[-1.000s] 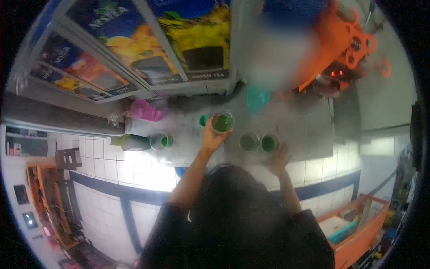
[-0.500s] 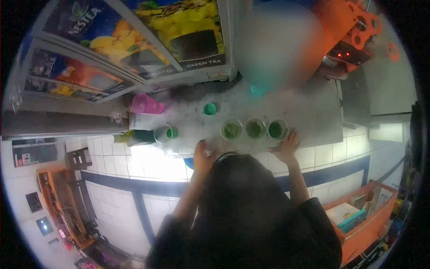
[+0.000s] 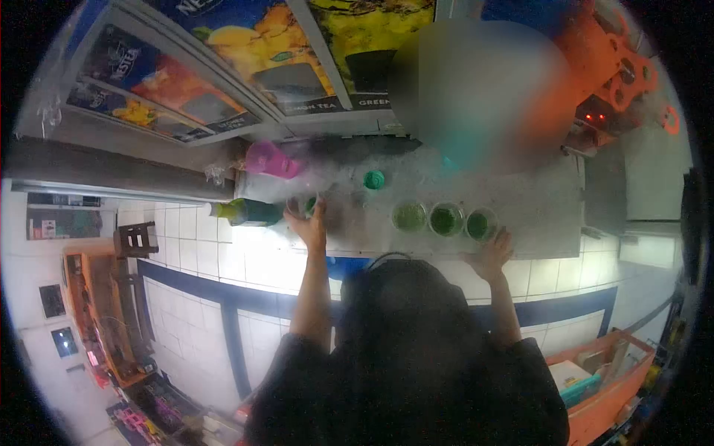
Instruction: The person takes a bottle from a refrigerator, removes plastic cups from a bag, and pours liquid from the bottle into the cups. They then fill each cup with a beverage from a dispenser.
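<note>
My left hand (image 3: 307, 227) is at the left part of the grey counter, its thumb and fingers around a clear plastic cup (image 3: 300, 204). Something green shows at the cup's right side, partly hidden by the thumb. My right hand (image 3: 491, 257) lies open at the counter's front edge, fingertips right beside the rightmost of three clear cups with green contents. These are the right cup (image 3: 480, 224), the middle cup (image 3: 446, 220) and the left cup (image 3: 409, 216), side by side in a row. Behind them stands a small green cup-like container (image 3: 374, 179).
A pink cup-shaped container (image 3: 271, 160) lies at the counter's back left. Near my left hand is a dark green bottle (image 3: 249, 212) with a yellow-green top. Drink dispenser panels (image 3: 275, 56) rise behind; an orange rack (image 3: 628, 78) stands back right. A blurred patch hides the back right.
My left hand has moved left and forward from the counter's front edge and closed around the clear cup. My right hand stays beside the rightmost cup. The view has shifted a little.
</note>
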The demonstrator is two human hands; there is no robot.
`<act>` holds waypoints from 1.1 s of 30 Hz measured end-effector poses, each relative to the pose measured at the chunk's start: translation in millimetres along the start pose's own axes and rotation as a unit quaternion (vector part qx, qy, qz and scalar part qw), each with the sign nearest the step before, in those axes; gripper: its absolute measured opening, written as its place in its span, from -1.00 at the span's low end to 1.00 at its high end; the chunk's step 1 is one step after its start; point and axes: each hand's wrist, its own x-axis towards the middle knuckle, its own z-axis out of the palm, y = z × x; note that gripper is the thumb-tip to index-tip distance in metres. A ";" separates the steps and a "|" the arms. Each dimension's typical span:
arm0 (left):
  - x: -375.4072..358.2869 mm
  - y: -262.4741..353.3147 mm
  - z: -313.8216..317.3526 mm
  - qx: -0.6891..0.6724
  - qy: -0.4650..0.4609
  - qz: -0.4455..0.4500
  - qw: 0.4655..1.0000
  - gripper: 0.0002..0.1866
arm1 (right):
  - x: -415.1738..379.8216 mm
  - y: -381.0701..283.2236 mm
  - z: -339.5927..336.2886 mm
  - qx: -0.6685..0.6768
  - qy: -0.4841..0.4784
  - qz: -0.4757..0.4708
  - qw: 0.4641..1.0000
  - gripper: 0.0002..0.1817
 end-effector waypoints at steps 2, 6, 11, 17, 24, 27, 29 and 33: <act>8.6 13.3 11.7 0.061 -0.050 0.061 0.995 -0.09 | -2.8 -4.2 -3.6 0.033 0.017 -0.003 0.999 0.62; 1.4 109.8 84.1 -0.070 -0.180 0.107 0.975 -0.08 | -3.8 -6.0 -1.7 0.032 0.025 0.009 0.999 0.62; 2.8 161.7 165.0 -0.057 -0.254 0.167 0.951 -0.27 | -4.7 -7.9 -7.0 0.033 0.020 0.010 0.999 0.62; 23.2 143.5 200.4 -0.065 -0.317 0.106 0.940 -0.33 | -5.0 -5.2 -4.8 0.016 0.019 0.011 1.000 0.58; 12.9 152.4 204.6 -0.082 -0.287 0.099 0.949 -0.60 | -2.5 4.4 11.0 0.054 0.056 -0.011 0.997 0.57; 6.4 177.7 193.4 0.124 -0.340 -0.075 0.929 -0.55 | 36.0 66.6 104.8 0.037 0.265 -0.165 0.949 0.50; 0.9 195.0 185.3 0.095 -0.325 -0.018 0.941 -0.23 | 21.7 36.6 62.5 0.022 0.159 -0.092 0.983 0.50; 0.1 160.1 203.4 0.035 -0.247 0.078 0.965 -0.07 | 8.4 -21.8 11.2 -0.020 0.057 0.130 0.990 0.53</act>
